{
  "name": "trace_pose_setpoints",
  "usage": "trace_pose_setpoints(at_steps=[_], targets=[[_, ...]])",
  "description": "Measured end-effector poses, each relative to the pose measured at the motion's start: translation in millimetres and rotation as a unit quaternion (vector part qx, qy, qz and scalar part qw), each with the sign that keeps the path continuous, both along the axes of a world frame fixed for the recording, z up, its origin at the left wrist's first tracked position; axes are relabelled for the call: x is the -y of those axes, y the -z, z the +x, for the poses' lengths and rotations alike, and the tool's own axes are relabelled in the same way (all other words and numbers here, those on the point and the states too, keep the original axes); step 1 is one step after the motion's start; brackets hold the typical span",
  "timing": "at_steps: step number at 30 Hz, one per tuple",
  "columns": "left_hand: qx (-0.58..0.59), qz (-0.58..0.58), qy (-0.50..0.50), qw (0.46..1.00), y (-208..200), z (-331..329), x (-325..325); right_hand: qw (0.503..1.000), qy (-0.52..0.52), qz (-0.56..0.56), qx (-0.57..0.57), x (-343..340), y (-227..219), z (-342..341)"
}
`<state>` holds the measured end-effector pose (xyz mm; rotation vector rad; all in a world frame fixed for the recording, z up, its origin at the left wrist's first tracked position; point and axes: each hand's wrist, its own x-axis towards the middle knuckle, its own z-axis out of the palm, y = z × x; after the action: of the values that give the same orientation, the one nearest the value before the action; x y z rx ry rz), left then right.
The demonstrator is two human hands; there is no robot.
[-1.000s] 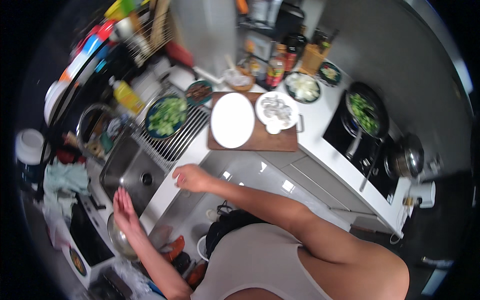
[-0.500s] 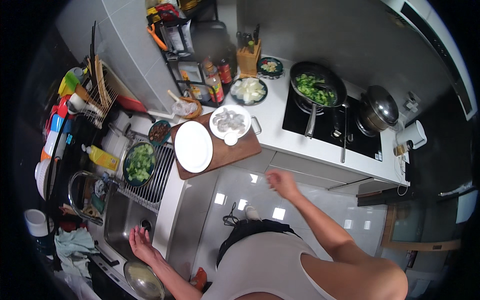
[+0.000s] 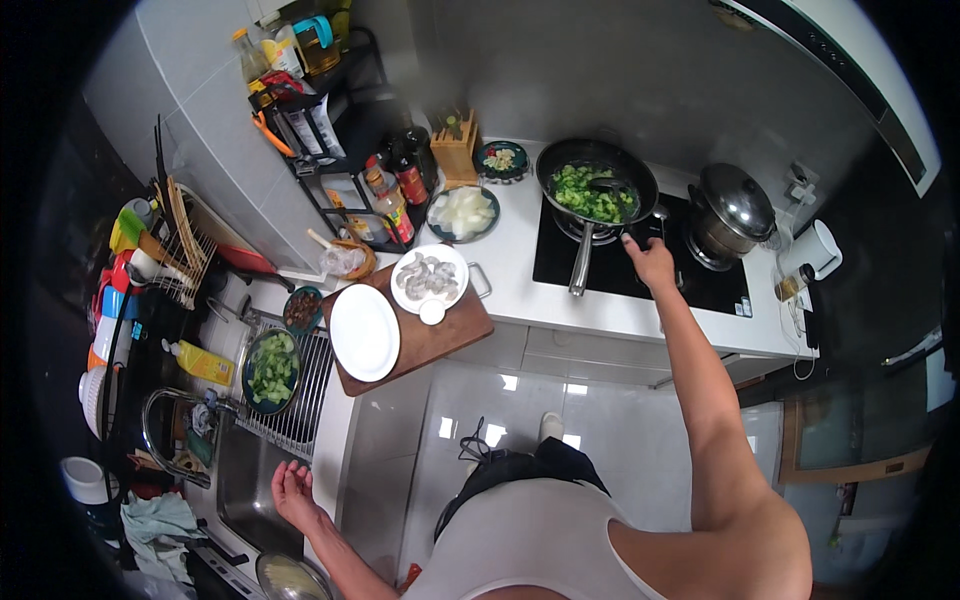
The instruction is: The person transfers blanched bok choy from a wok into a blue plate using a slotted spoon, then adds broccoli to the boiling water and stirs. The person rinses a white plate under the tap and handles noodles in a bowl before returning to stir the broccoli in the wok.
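My right hand (image 3: 652,262) is at the stove, fingers closed around the handle of a black spatula (image 3: 608,184). The spatula's head rests among chopped green vegetables (image 3: 578,190) in a black frying pan (image 3: 645,172). The pan's steel handle (image 3: 581,262) points towards me, left of that hand, untouched. My left hand (image 3: 293,494) hovers by the sink's (image 3: 240,480) near edge, palm up, its fingers loosely curled and nothing visible in them.
A lidded pot (image 3: 737,205) stands right of the pan. On a wooden board (image 3: 440,340) are an empty white oval plate (image 3: 364,333) and a bowl of shrimp (image 3: 430,277). Plates of pale slices (image 3: 463,213) and cut greens (image 3: 272,368) stand nearby; a knife block (image 3: 455,155) is behind.
My right hand has reached forward from above the floor to the stove and taken hold of the spatula. My left hand stays by the sink. The whole view has shifted slightly.
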<state>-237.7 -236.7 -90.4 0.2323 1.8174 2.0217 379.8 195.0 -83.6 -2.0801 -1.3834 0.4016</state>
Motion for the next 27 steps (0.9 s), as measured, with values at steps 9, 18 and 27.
trace_pose_setpoints(at_steps=[9,18,27], targets=[[0.079,-0.047,-0.045,0.995,62.1,53.4,-1.3,0.985,-0.085,0.146,0.022,-27.0,-33.7,46.7],[0.184,-0.037,-0.051,0.981,98.8,115.2,-22.0,0.978,-0.192,0.075,-0.025,-15.0,-53.6,107.6],[0.238,-0.054,-0.023,0.97,130.9,107.4,-25.5,0.977,-0.184,0.055,-0.095,-71.9,-20.6,94.0]])
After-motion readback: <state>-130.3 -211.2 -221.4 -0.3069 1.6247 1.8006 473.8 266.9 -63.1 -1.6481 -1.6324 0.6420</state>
